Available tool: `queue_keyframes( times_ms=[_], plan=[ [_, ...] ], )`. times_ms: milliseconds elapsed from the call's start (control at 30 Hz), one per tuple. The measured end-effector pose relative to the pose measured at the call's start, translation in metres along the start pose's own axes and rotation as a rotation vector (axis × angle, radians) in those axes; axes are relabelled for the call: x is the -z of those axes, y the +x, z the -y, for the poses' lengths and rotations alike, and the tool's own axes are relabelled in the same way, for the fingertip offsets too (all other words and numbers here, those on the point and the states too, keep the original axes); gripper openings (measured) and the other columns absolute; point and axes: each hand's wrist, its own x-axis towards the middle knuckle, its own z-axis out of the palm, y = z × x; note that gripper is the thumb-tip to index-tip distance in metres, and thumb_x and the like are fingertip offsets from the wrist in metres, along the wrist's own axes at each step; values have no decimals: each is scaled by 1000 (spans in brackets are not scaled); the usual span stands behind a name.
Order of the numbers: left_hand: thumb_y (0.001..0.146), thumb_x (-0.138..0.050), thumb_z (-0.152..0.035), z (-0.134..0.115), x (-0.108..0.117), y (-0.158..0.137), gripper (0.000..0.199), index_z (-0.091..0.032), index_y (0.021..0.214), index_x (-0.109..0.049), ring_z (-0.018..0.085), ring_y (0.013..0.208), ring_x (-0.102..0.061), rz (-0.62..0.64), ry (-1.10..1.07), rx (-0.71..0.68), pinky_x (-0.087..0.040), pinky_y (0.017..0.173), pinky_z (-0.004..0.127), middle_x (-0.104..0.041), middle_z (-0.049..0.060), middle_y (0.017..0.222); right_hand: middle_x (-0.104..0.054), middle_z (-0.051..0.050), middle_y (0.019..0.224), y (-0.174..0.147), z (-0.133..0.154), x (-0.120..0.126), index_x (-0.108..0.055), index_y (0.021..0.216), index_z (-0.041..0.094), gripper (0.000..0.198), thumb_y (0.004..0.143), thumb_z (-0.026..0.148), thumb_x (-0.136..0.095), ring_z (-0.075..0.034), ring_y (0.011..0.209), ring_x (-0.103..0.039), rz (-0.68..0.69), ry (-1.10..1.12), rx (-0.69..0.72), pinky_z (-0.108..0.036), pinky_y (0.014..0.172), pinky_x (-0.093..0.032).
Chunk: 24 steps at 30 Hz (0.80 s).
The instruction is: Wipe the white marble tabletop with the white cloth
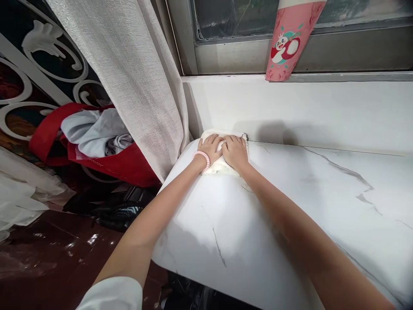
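I have left hand (210, 148) and right hand (235, 151) spread flat on white cloth (221, 166), tabletop's (290, 181) far-left corner; curtain (138, 82) partly hides red bag (119, 165) holding pale fabric (95, 129).

There is room to pass rightward and nearward over the table (325, 185). The wall (338, 112) bars the far side; the curtain (145, 86) crowds the far-left corner.

Metal-frame window (241, 26) abv wht wall (335, 112), dk-red shiny floor (74, 254)

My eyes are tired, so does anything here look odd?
The off-white, crumpled cloth shows a dark patch at its far right corner, beside the bare right hand: odd against pale fabric, perhaps a stain.
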Motion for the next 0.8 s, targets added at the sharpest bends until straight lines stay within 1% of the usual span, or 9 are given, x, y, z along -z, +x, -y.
queue_keyframes(
  times_ms=[133,233,467,600,667,800],
  plan=[
    [95,-35,-41,-16,-2,-17,47,-23,138,-45,25,144,-28,16,-2,-22,-17,118,56,-36,8,155,-65,-10,114,-23,-1,14,-61,108,15,31,92,14,-34,-24,111,-53,-13,-3,-4,-44,110,-24],
    [95,-34,-40,-29,-1,-40,48,-22,139,-43,25,145,-26,27,5,-41,-16,118,56,-34,9,156,-64,-10,113,-46,3,27,-60,109,15,32,92,15,-34,-24,111,-53,-5,-8,-13,-44,111,-23],
    [96,-31,-36,-50,8,-115,49,-18,140,-42,26,146,-24,48,34,-39,-15,118,57,-34,12,156,-61,-11,120,-109,28,53,-59,113,14,31,92,16,-36,-26,113,-50,39,-20,61,-47,112,-23],
    [95,-30,-32,-61,11,-159,49,-16,140,-42,27,145,-26,11,74,2,-17,117,59,-36,13,155,-59,-12,124,-142,43,68,-58,117,13,33,93,17,-35,-27,116,-48,71,17,136,-48,113,-25],
    [95,-30,-32,-68,11,-181,51,-13,140,-43,28,145,-28,-8,98,1,-19,117,59,-37,15,154,-57,-13,126,-160,49,79,-56,121,12,36,94,18,-34,-28,118,-47,98,35,172,-49,113,-26],
    [93,-32,-31,-89,5,-222,54,-7,139,-44,31,144,-29,-75,135,-15,-21,115,62,-38,19,152,-54,-14,131,-193,52,102,-53,126,9,38,95,20,-33,-28,121,-45,168,66,243,-51,115,-24]
  ],
)
